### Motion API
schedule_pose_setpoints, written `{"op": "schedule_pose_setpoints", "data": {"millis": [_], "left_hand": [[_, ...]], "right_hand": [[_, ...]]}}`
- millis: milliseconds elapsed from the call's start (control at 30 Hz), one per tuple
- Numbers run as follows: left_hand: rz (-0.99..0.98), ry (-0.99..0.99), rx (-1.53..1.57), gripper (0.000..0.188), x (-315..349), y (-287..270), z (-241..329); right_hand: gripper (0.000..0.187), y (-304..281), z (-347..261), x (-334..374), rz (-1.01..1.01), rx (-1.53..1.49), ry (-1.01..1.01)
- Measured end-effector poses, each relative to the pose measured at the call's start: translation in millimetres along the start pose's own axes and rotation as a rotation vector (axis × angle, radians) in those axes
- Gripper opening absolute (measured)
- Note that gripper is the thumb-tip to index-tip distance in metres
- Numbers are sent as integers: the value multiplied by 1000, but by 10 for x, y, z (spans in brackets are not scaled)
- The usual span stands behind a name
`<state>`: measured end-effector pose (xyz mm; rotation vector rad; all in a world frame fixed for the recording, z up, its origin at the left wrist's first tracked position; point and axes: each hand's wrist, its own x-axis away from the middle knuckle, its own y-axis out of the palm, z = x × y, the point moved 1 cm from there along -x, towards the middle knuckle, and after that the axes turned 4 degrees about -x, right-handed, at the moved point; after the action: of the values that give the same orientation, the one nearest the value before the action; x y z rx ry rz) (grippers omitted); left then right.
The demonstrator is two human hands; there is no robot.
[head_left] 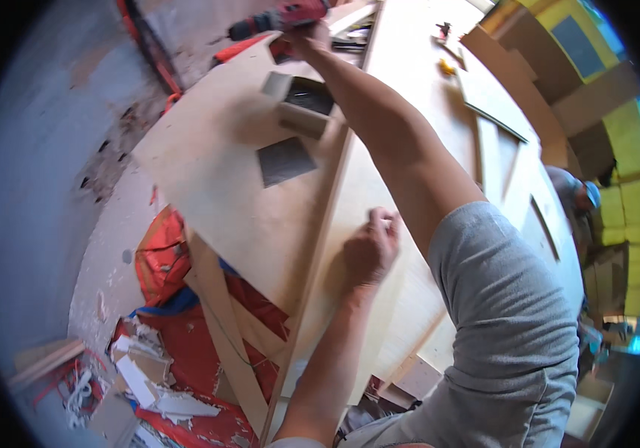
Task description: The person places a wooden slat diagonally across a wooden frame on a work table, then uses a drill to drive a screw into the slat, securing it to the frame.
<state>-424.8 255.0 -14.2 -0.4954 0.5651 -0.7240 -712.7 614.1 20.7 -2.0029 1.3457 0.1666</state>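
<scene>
My right hand point(311, 39) is stretched to the far side, closed round a red and black cordless drill point(281, 18) whose bit points left. Below that arm, my left hand point(372, 250) is curled with the fingertips pressed together, over a pale plywood sheet point(402, 306). Whatever those fingers pinch, if anything, is too small to make out. A long wooden edge point(325, 213) runs just left of this hand. Beyond it, on another plywood panel point(215, 194), sit an open cardboard box point(301, 123) with dark contents and a dark grey square sheet point(285, 161).
Red sheeting point(193, 351) with wood strips point(223, 321) and torn white scraps lies at the lower left. A bare wall point(44, 187) stands on the left. Boards point(493, 108) and a small yellow item point(447, 67) lie to the right. Another person point(577, 193) is partly visible beyond.
</scene>
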Motion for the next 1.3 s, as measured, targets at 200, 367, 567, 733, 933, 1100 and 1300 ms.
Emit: {"op": "schedule_pose_setpoints", "data": {"millis": [200,367,567,733,933,1100,1300], "left_hand": [[-103,-257,43,29,-18,37,-129],[-47,-229,98,31,17,65,146],[-25,-155,65,18,-30,132,-172],[-150,-343,802,11,-27,123,-274],[-295,-539,867,12,1373,-289,795],[-451,-747,1207,7,2746,-74,1228],[-560,-1113,1465,13,3584,36,1492]], "right_hand": [[37,-1448,-1256,430,64,-365,-197],[47,-3576,-1990,2008,125,-533,33],[45,-4724,-2006,4177,85,-922,749],[24,-5899,-1537,5995,98,-463,997],[28,-7033,-1869,7184,206,-511,1069],[31,-7292,-2005,7719,156,-409,1059],[45,-7102,-2383,7628,-125,-158,937]]}}
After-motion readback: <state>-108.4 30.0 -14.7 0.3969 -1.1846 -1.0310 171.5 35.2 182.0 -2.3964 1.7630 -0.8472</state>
